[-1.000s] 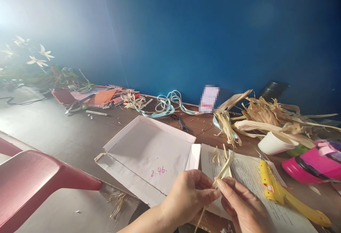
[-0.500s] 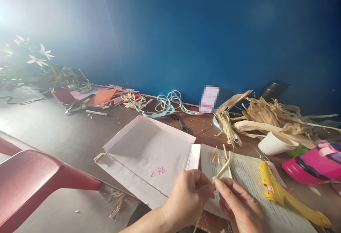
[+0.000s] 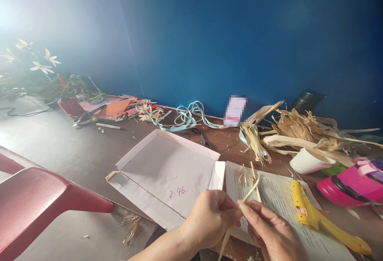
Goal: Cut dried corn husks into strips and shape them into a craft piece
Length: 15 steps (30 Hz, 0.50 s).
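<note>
My left hand (image 3: 209, 218) and my right hand (image 3: 267, 229) meet at the bottom centre, both pinching a thin pale corn-husk strip (image 3: 250, 190). The strip rises from the fingertips toward the upper right and its lower end hangs below the hands. Beneath the hands lies an open printed book page (image 3: 278, 197), with a flattened white cardboard box (image 3: 161, 173) marked "2.46" in pink just to the left.
A yellow glue gun (image 3: 314, 217) lies right of my hands, a pink object (image 3: 350, 183) and a white cup (image 3: 305, 161) beyond it. Dried husks (image 3: 299, 131) are piled at the back right. Light-blue ribbon (image 3: 188, 117), scissors (image 3: 203, 136) and coloured papers (image 3: 110, 108) lie along the blue wall. A red chair (image 3: 38, 205) stands left.
The husk strip has narrowed between my fingers and its lower end now hangs farther below my hands. Both hands stay almost where they were.
</note>
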Each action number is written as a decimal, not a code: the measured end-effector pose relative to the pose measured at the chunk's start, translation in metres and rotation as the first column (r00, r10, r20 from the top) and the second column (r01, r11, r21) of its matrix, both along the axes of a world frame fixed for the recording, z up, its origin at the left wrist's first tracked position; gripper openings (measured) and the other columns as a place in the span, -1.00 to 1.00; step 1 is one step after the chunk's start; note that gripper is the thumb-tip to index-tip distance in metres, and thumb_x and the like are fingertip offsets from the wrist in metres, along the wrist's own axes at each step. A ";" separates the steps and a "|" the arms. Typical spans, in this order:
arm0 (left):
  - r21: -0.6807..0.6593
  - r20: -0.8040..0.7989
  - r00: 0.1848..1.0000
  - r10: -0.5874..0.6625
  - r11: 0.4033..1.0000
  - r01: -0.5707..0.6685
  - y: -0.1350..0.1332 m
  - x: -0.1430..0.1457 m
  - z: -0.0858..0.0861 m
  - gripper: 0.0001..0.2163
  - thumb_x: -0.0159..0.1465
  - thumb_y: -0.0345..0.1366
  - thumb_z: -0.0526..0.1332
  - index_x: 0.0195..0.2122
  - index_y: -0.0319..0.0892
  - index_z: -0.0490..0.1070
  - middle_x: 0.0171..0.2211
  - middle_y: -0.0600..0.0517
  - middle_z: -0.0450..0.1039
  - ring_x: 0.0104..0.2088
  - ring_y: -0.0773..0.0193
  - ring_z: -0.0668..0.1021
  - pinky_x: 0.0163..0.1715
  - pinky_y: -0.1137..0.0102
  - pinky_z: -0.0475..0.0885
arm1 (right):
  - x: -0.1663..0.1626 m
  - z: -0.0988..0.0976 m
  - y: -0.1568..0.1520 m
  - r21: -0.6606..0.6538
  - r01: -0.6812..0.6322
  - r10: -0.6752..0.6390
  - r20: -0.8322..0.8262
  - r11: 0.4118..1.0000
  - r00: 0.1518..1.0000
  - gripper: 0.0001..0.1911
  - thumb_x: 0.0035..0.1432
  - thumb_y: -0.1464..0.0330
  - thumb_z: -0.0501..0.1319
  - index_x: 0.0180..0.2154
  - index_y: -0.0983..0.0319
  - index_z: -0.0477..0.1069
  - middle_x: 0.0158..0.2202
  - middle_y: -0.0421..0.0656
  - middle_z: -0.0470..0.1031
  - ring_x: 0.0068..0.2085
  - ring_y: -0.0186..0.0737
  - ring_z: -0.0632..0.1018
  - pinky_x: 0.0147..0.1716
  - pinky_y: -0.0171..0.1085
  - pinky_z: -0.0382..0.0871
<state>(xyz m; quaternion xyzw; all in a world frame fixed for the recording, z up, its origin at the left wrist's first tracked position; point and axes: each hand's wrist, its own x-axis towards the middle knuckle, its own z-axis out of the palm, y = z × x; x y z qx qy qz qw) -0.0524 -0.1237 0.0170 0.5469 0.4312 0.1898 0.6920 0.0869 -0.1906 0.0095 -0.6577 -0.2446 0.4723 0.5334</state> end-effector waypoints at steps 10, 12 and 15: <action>-0.088 0.137 0.990 0.023 0.996 -0.011 -0.002 0.002 0.003 -0.61 0.09 0.02 0.35 -0.43 -0.29 0.48 -0.57 0.06 0.36 -0.53 0.38 0.39 -0.47 0.45 0.27 | 0.003 0.000 -0.001 -0.006 0.030 -0.030 -0.013 1.000 0.999 -0.59 -0.22 0.02 0.47 -0.38 0.17 0.59 -0.53 -0.17 0.55 -0.45 -0.09 0.56 -0.46 -0.24 0.46; -0.061 0.116 0.992 0.053 0.997 -0.046 -0.003 0.003 0.002 -0.66 0.09 -0.04 0.36 -0.40 -0.29 0.49 -0.56 0.09 0.34 -0.52 0.40 0.35 -0.47 0.47 0.25 | 0.002 0.001 0.000 0.014 0.028 -0.029 0.017 1.000 0.999 -0.59 -0.19 0.01 0.45 -0.38 0.17 0.59 -0.49 -0.16 0.57 -0.41 -0.08 0.56 -0.41 -0.23 0.47; -0.039 0.088 0.991 0.101 0.994 -0.098 -0.005 0.005 0.000 -0.70 0.10 -0.10 0.37 -0.42 -0.28 0.46 -0.58 0.14 0.28 -0.55 0.45 0.27 -0.50 0.49 0.18 | 0.002 0.000 -0.001 0.030 0.009 -0.011 0.050 1.000 0.999 -0.61 -0.15 0.00 0.42 -0.40 0.17 0.58 -0.48 -0.16 0.56 -0.40 -0.10 0.55 -0.39 -0.24 0.47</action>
